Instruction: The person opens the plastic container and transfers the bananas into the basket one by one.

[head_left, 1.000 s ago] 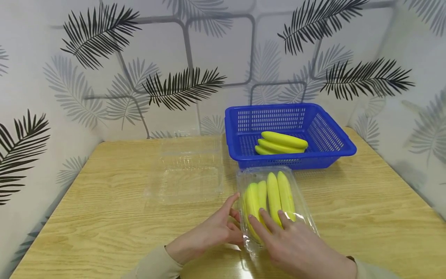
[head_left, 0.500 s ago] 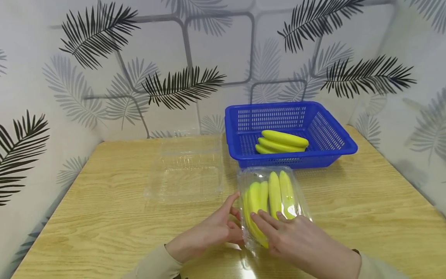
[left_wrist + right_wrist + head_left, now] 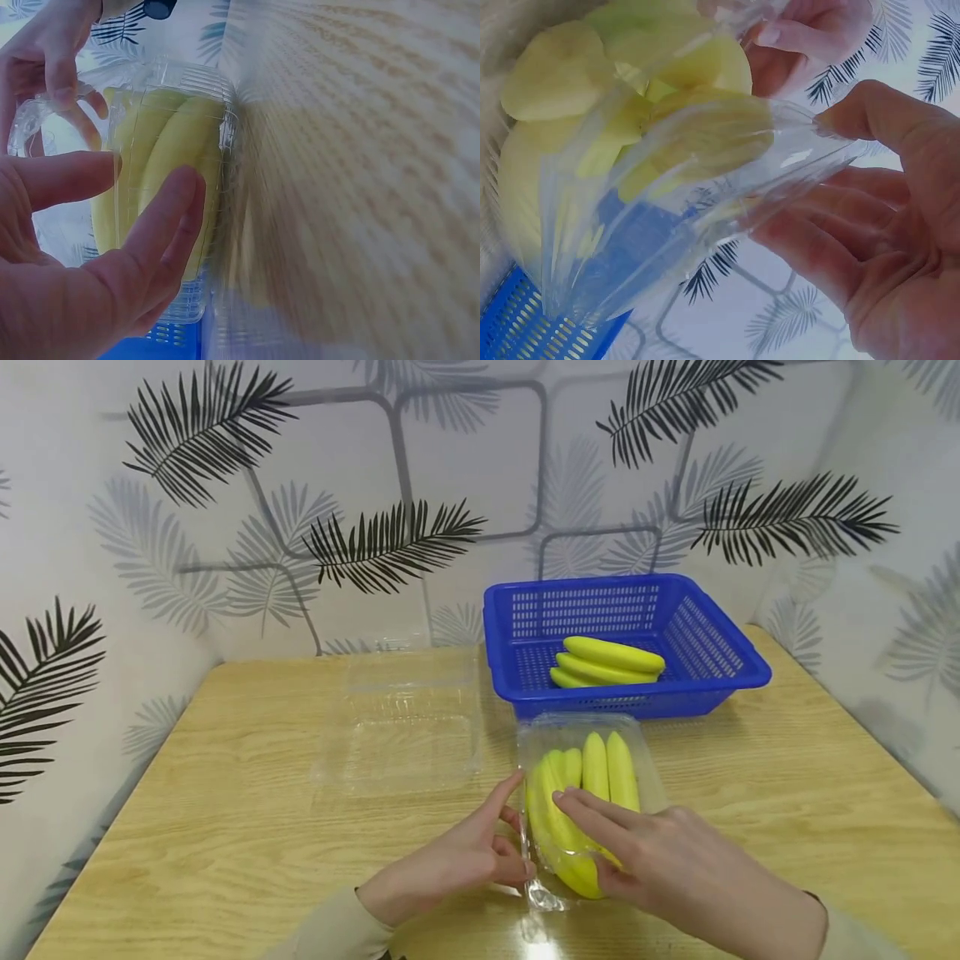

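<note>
A clear plastic clamshell box [image 3: 551,900] holds several yellow bananas [image 3: 592,768]. My left hand [image 3: 457,860] is at its left side, fingers fairly straight; in the left wrist view those fingers touch the box's side wall [image 3: 217,127]. My right hand [image 3: 675,860] is over the near right part of the box. In the right wrist view, my right hand [image 3: 900,217] pinches the bent edge of the clear lid [image 3: 795,139] between thumb and fingers. Beneath the lid, banana ends [image 3: 555,67] show. The box's near right corner is hidden by my right hand.
A blue plastic basket [image 3: 630,702] with three bananas [image 3: 611,656] stands behind the box. To the left lies another clear clamshell box [image 3: 408,752], lid open. All rest on a wooden table [image 3: 240,827] against a leaf-patterned wall covering.
My right hand has shifted right, from lying over the bananas to gripping the lid's edge, and the lid now looks bent at the near end. My left hand stays at the side.
</note>
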The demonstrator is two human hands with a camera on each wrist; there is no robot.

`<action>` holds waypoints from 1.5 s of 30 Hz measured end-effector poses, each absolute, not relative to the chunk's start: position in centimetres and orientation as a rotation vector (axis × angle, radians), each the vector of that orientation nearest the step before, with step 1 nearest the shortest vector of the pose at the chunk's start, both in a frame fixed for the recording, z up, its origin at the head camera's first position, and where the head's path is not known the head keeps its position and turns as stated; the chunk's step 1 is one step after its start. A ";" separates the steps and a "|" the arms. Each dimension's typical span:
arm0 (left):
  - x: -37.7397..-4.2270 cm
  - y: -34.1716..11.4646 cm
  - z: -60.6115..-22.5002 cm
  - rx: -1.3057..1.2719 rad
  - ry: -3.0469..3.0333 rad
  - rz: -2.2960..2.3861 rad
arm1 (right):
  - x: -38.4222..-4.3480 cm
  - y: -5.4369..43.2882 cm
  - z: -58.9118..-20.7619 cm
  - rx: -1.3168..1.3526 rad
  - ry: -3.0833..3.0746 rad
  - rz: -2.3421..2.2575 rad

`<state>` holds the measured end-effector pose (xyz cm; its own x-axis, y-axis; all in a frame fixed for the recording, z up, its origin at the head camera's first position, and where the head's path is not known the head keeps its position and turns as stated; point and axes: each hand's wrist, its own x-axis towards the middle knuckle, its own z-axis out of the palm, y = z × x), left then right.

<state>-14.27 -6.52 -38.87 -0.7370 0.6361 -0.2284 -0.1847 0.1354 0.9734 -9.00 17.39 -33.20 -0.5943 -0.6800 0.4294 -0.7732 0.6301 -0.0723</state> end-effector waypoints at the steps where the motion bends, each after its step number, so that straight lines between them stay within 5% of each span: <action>1: -14.2 -6.5 -38.9 0.440 1.790 1.670 | -9.0 17.5 -33.1 1.155 -2.485 0.374; 14: -14.4 -6.2 -39.1 0.429 1.773 1.675 | -8.0 19.4 -32.9 0.995 -2.456 0.577; 45: -14.4 -6.3 -39.1 0.447 1.827 1.666 | -6.2 22.7 -27.8 0.652 -2.624 0.281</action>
<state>-14.42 -6.31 -39.10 -0.7515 0.6240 -0.2142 -0.1557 0.1477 0.9767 -6.20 22.67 -27.79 -0.8018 -0.4004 0.4437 -0.4853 0.8694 -0.0924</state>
